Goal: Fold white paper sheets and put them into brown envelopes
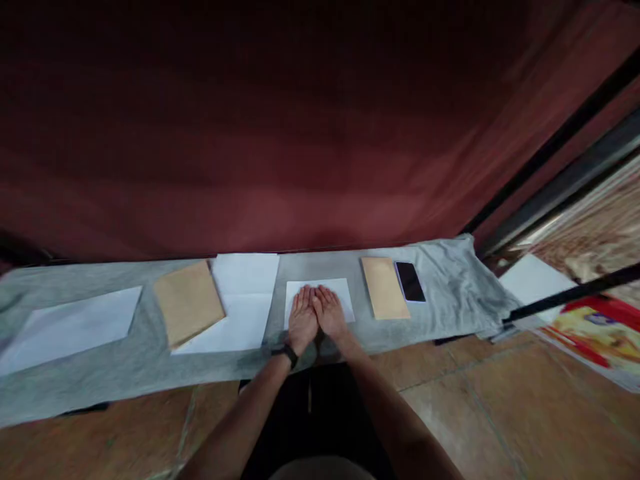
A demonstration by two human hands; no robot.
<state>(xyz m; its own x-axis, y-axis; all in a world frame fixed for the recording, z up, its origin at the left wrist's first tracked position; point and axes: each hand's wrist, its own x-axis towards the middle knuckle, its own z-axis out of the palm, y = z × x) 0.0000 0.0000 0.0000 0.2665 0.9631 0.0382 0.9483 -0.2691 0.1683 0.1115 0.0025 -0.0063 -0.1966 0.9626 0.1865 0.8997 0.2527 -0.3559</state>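
Observation:
Both hands lie flat, side by side, on a white sheet of paper (339, 288) in the middle of the cloth-covered surface. My left hand (303, 319), with a dark band at the wrist, has its fingers stretched out over the paper. Beside it, with the thumbs close together, my right hand (330, 313) is also laid out flat. The palms hide the middle of the sheet. Right of the hands is a brown envelope-like piece of paper (385, 288). To their left, larger white paper with a crease (247, 300) lies partly under brown paper (189, 301).
A phone (411, 281) lies right of the narrow brown piece. Another white sheet (83, 327) is at the far left of the grey cloth (453, 287). A dark red curtain-like backdrop (300, 167) rises behind. At right are black bars (565, 303) and a colourful printed box (605, 337).

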